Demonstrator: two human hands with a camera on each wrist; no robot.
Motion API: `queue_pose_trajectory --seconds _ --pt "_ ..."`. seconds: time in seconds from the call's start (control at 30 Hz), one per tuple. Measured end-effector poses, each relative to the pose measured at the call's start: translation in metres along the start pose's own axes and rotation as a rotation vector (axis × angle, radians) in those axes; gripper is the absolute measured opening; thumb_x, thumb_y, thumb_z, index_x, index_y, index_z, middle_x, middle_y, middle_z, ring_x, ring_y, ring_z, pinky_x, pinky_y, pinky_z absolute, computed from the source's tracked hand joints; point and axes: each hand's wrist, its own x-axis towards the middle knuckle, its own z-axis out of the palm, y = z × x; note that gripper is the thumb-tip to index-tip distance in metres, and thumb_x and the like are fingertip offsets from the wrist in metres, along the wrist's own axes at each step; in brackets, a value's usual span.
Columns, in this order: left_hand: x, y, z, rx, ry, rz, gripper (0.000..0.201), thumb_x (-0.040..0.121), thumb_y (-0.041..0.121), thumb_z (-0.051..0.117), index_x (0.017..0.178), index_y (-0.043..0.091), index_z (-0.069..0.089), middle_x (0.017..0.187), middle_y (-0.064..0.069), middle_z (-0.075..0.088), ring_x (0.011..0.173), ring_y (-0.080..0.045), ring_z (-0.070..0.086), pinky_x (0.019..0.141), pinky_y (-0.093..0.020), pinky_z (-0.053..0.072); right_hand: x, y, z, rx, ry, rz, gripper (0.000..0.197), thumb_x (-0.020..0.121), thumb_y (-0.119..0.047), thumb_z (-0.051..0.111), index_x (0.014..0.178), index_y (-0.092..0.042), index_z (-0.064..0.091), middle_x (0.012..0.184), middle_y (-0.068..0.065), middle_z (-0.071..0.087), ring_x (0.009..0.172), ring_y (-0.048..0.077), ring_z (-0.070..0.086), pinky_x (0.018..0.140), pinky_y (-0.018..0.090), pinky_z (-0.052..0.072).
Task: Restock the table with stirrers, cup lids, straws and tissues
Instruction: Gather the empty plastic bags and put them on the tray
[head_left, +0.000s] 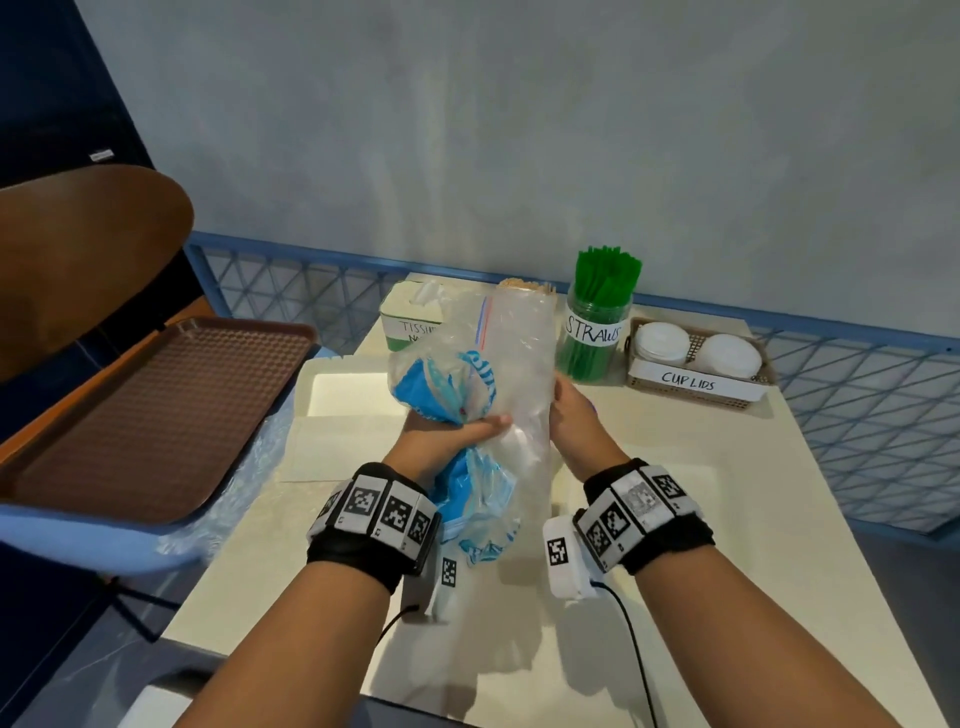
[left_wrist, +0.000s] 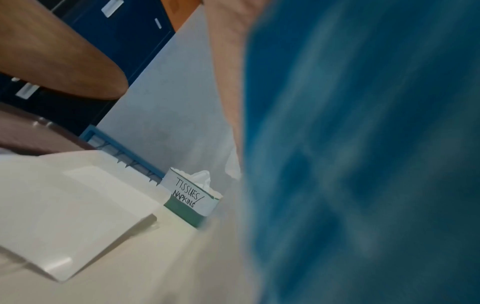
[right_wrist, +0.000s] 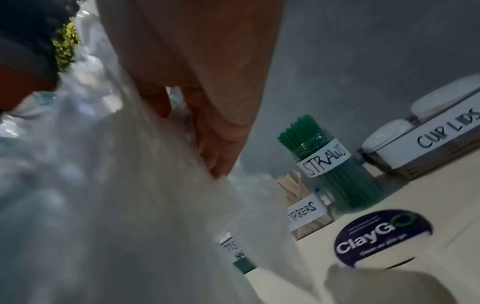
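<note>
Gathering up the empties is what this looks like: your left hand (head_left: 457, 434) is fisted around a crumpled blue-and-white printed plastic wrapper (head_left: 441, 387), and your right hand (head_left: 569, 415) curls its fingers round the side of a tall clear plastic zip bag (head_left: 514, 364) held upright above the middle of the cream table (head_left: 727, 493). I can't tell whether anything remains inside either one.

The stock itself sits along the table's far edge. The white-and-green tissue box labelled TISSUES/NAPKINS (left_wrist: 192, 200) is toward the far left corner, next comes the clear holder of wooden stirrers (right_wrist: 306, 214), then the clear jar of green straws (head_left: 597, 325), and the labelled basket of white cup lids (head_left: 696, 364) sits toward the far right corner. All four look filled, so I judge the restocking close to done.

Watch the bag's top end. It stands just in front of the stirrers and beside the straw jar, and a careless swing toward the far edge could tip that tall, narrow jar or scatter stirrers. The films are slippery, too; a loosened left hand would drop the wrapper onto the flat white tray (left_wrist: 78, 216) near the table's left edge. Lift both clear toward yourself before turning to the brown textured serving tray (head_left: 156, 410) off the left side.
</note>
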Motion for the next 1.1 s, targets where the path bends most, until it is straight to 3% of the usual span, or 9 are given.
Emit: queue_pose_trajectory --seconds 0.1,0.17,0.3,0.5,0.63,0.73,0.8,0.93,1.1 --pt "-0.008 0.003 -0.007 -0.029 -0.035 -0.038 0.044 0.074 0.003 0.074 0.114 0.012 0.060 0.105 -0.008 0.072 0.097 -0.022 0.069 0.088 -0.037 0.055 -0.001 -0.006 0.016 0.301 -0.156 0.167 0.035 0.098 -0.015 0.041 0.129 0.000 0.049 0.115 0.020 0.061 0.095 0.026 0.061 0.078 0.028 0.055" --pt "-0.014 0.004 -0.020 -0.040 -0.069 -0.073 0.040 0.076 0.005 0.073 0.113 0.013 0.061 0.104 -0.010 0.072 0.095 -0.024 0.070 0.081 -0.037 0.058 -0.001 -0.007 0.028 0.318 -0.198 0.213 0.036 0.097 -0.013 0.043 0.129 0.002 0.049 0.112 0.019 0.062 0.092 0.025 0.062 0.076 0.026 0.056" --pt "-0.026 0.007 -0.054 -0.020 0.010 -0.052 0.038 0.076 0.008 0.073 0.112 0.014 0.062 0.099 -0.007 0.074 0.092 -0.022 0.071 0.071 -0.030 0.058 -0.001 -0.006 0.056 -0.042 -0.233 -0.023 0.027 0.091 -0.011 0.054 0.117 -0.008 0.061 0.116 0.010 0.065 0.105 0.022 0.062 0.093 0.039 0.052" --pt "-0.038 0.028 -0.136 -0.269 0.385 -0.041 0.036 0.077 0.019 0.074 0.110 0.015 0.062 0.092 -0.002 0.072 0.083 -0.015 0.068 0.069 -0.028 0.056 0.013 0.013 0.129 -0.234 0.059 -0.233 0.022 0.092 -0.004 0.047 0.100 -0.017 0.063 0.105 0.002 0.061 0.093 0.016 0.058 0.081 0.023 0.045" --pt "-0.046 0.044 -0.191 -0.334 0.448 -0.079 0.083 0.043 0.037 0.090 0.118 0.019 0.059 0.110 -0.007 0.069 0.100 -0.026 0.066 0.097 -0.044 0.048 0.015 0.064 0.196 -0.677 -0.324 -0.086 0.030 0.090 -0.011 0.054 0.120 -0.008 0.055 0.125 0.009 0.053 0.110 0.022 0.055 0.089 0.022 0.038" --pt "-0.051 0.045 -0.221 -0.305 0.448 -0.030 0.059 0.071 0.026 0.077 0.125 0.023 0.055 0.120 -0.006 0.064 0.109 -0.027 0.061 0.101 -0.046 0.045 0.017 0.100 0.232 -0.874 -0.515 -0.086 0.045 0.088 -0.021 0.058 0.131 -0.014 0.047 0.140 0.006 0.040 0.124 0.025 0.044 0.103 0.031 0.037" --pt "-0.052 0.045 -0.238 -0.271 0.466 -0.032 0.059 0.073 0.023 0.076 0.128 0.024 0.053 0.121 -0.006 0.064 0.111 -0.027 0.060 0.101 -0.048 0.044 0.019 0.113 0.245 -1.035 -0.574 -0.068 0.050 0.085 -0.028 0.061 0.131 -0.016 0.043 0.137 0.005 0.039 0.125 0.027 0.040 0.101 0.038 0.040" --pt "-0.048 0.043 -0.266 -0.252 0.427 -0.092 0.054 0.075 0.024 0.074 0.125 0.023 0.052 0.118 -0.007 0.064 0.106 -0.027 0.061 0.097 -0.045 0.046 0.025 0.115 0.251 -1.162 -0.449 -0.074 0.031 0.089 -0.019 0.052 0.118 -0.012 0.046 0.123 0.008 0.046 0.112 0.027 0.046 0.086 0.037 0.044" --pt "-0.037 0.038 -0.271 -0.227 0.369 -0.150 0.056 0.076 0.023 0.074 0.127 0.022 0.053 0.114 -0.008 0.066 0.101 -0.027 0.064 0.087 -0.041 0.051 0.038 0.110 0.235 -1.192 -0.363 0.151 0.027 0.094 -0.007 0.040 0.118 -0.005 0.053 0.123 0.015 0.057 0.113 0.025 0.055 0.091 0.029 0.043"
